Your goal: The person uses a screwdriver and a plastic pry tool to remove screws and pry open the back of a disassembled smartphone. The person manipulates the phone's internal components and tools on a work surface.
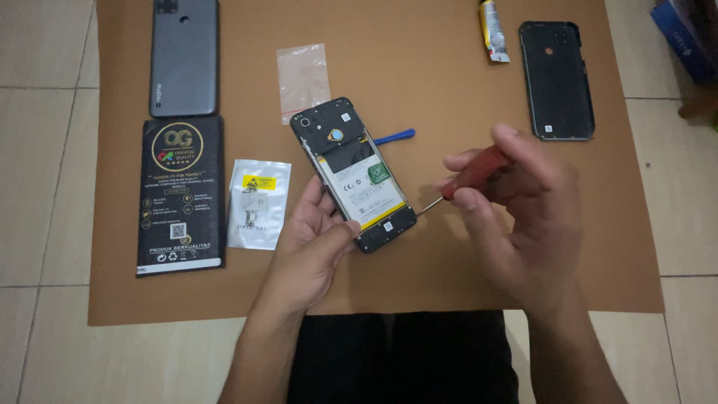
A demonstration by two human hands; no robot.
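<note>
The opened black smartphone with its back removed and white battery exposed point(351, 173) lies tilted on a brown cardboard sheet point(449, 60) spread over a pale tiled floor point(45, 60). The left hand point(314, 239) grips the phone's lower edge, thumb on its bottom corner. The right hand point(516, 202), just right of the phone, is closed around a red-handled screwdriver point(467, 178), whose metal tip points at the phone's lower right edge
</note>
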